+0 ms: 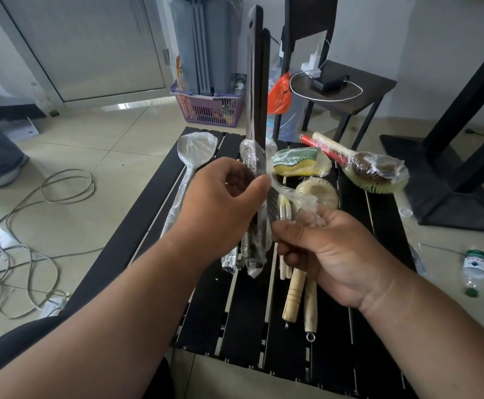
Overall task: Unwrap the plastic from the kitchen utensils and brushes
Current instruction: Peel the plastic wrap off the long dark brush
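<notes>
Mid-unwrap on a bundle of dark long-handled utensils, held upright above the black slatted table, bare at the top, film clinging around the lower part. Left hand clamped around the bundle's wrapped middle, thumb forward, forearm reaching in from lower left. Right hand just beside it, lower, fingers closed on a stretched strand of plastic wrap running back to the bundle. Next, probably: pull the strand around and down to free the lower end, steadying the bundle. Waiting wrapped on the table: spoon, sponge, brush.
</notes>
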